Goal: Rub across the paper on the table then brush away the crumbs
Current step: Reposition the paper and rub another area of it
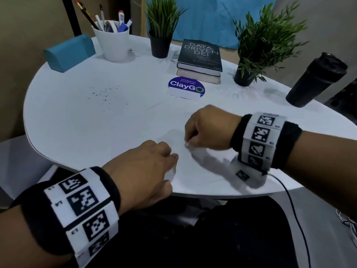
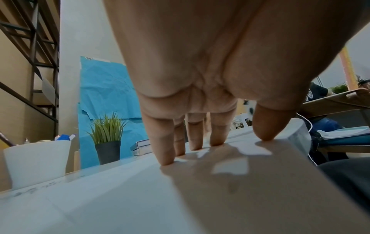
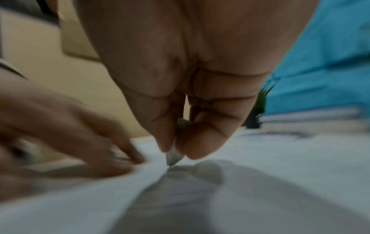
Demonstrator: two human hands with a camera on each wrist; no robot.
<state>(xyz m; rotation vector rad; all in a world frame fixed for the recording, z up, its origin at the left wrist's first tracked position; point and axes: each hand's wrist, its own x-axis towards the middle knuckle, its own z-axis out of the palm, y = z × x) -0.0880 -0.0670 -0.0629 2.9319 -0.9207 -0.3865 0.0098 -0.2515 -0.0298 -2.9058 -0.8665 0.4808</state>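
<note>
Crumbs (image 1: 105,94) lie on the table (image 1: 77,122) left of the sticker (image 1: 186,88), books (image 1: 200,59) behind it.

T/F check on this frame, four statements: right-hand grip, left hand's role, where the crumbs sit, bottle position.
1. The right hand pinches a small eraser against the paper. True.
2. The left hand is lifted clear of the sheet. False: its fingertips press on the paper.
3. Dark crumbs lie on the table far left of the hands. True.
4. The black bottle lies on its side. False: it stands upright.
</note>
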